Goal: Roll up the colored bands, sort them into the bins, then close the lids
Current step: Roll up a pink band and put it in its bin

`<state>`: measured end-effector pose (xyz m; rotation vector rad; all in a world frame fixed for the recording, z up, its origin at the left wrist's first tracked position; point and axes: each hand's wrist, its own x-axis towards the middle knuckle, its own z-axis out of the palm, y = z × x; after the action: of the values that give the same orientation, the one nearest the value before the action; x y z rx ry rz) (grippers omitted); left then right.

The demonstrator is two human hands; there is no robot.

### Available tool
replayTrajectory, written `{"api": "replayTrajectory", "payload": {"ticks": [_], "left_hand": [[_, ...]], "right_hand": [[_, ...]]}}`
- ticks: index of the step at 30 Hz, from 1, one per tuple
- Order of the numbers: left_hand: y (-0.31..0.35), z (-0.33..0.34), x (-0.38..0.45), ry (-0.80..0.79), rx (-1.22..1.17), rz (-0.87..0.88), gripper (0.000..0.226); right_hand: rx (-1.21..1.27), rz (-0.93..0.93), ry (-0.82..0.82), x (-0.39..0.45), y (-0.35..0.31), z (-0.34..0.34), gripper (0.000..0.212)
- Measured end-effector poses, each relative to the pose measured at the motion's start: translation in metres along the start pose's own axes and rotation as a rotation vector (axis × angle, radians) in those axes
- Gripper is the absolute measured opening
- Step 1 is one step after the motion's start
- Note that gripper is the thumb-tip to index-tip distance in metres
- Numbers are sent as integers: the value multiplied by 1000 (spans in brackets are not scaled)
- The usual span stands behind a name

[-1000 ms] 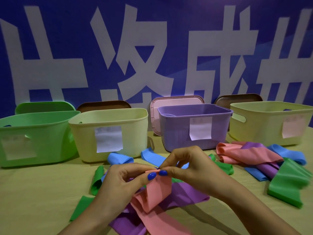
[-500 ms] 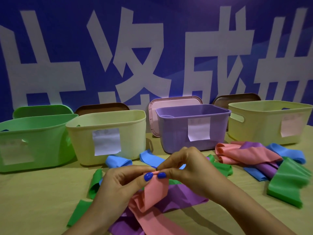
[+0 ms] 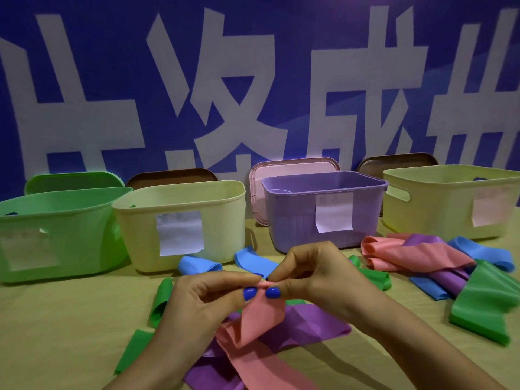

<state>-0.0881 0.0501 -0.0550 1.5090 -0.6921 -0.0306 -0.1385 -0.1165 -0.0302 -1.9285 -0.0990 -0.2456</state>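
A pink band point(image 3: 259, 319) hangs from both my hands above the table. My left hand point(image 3: 202, 302) and my right hand point(image 3: 312, 274) pinch its top end between thumbs and fingers, thumbs side by side. Under it lie a purple band point(image 3: 309, 325) and green bands point(image 3: 161, 299). Blue bands point(image 3: 199, 264) lie behind my hands. A heap of pink, purple, blue and green bands point(image 3: 422, 257) sits at the right. Open bins stand in a row: green point(image 3: 62, 229), pale yellow point(image 3: 225, 218), purple point(image 3: 292, 220), pale yellow point(image 3: 439, 209).
Lids lean behind the bins against a blue wall: green point(image 3: 73, 181), brown point(image 3: 171, 177), pink point(image 3: 292, 167), brown point(image 3: 396, 161). Paper labels are stuck on the bin fronts. The table top point(image 3: 56, 333) is tan.
The pink band's top end has been drawn in tighter between my thumbs and fingers. Both hands stay in nearly the same place.
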Motion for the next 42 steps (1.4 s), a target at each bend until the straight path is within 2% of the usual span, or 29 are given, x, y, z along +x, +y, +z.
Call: {"api": "replayTrajectory", "payload": {"ticks": [8, 13, 17, 22, 25, 31, 35, 38, 42], "left_hand": [[-5, -1, 4, 10, -85, -43, 20], [-9, -5, 5, 3, -178, -64, 37], [-9, -2, 4, 17, -275, -151, 28], [-6, 0, 5, 39, -335, -215, 55], [-5, 0, 5, 20, -356, -245, 50], [-9, 1, 5, 39, -300, -233, 21], [-10, 1, 5, 69, -314, -199, 18], [-11, 0, 6, 86, -319, -181, 17], [-12, -1, 6, 101, -294, -153, 23]], "right_hand": [[102, 54, -66, -1, -1, 0, 12], [275, 45, -83, -2, -2, 2, 12], [248, 39, -49, -3, -2, 8, 15], [194, 39, 26, -1, -1, 10, 12], [182, 37, 44, -1, 0, 10, 13], [224, 47, 39, 0, 1, 11, 8], [224, 45, 41, 1, 3, 12, 4], [302, 38, 35, 1, 5, 15, 13], [264, 26, 56, 0, 5, 15, 5]]}}
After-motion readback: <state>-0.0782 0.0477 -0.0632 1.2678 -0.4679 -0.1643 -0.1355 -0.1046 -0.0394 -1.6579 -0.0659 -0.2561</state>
